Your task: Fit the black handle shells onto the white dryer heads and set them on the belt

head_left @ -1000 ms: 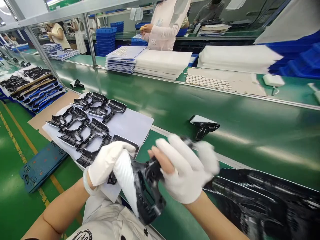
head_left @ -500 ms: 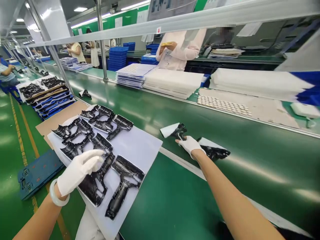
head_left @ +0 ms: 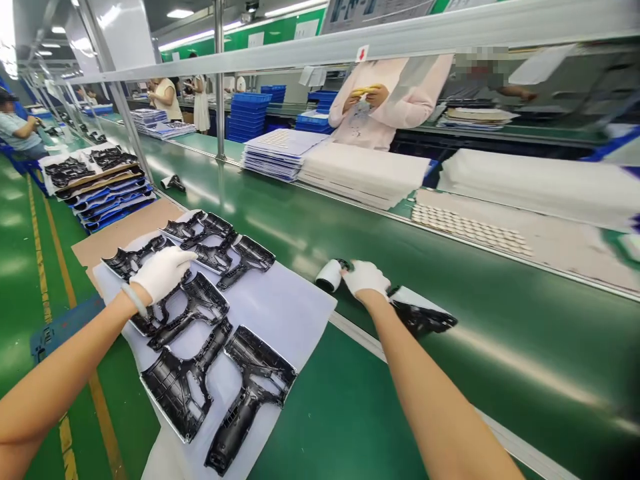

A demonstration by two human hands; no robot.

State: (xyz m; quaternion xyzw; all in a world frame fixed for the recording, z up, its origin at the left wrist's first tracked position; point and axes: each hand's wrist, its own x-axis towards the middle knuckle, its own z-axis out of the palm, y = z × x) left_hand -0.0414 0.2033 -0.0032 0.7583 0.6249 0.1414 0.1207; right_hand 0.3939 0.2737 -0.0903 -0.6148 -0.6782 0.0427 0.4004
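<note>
My left hand (head_left: 161, 273), in a white glove, is over the back rows of black pistol-shaped plastic shells (head_left: 197, 307) on a white sheet. Its fingers are together and bent down among the shells; whatever lies beneath them is hidden. More shells, open side up, lie nearer me, one of them a large shell (head_left: 253, 393) at the sheet's front corner. On the green belt, my gloved right hand (head_left: 367, 277) closes on the black part of a white-and-black plastic shell (head_left: 330, 275), whose white rounded end faces left. Just right of that hand lies another white-and-black shell (head_left: 423, 310).
A stack of shell-filled layers (head_left: 103, 183) stands at the far left. Another small shell (head_left: 173, 183) lies farther along the belt (head_left: 280, 220). Across it are piled white sheets (head_left: 367, 170), blue trays (head_left: 250, 117) and a person in pink (head_left: 385, 100). A metal rail (head_left: 300, 57) crosses overhead.
My left hand has moved back and left across the shells. My right hand has shifted slightly left, and the shell in it has turned, its white end now pointing more toward me.
</note>
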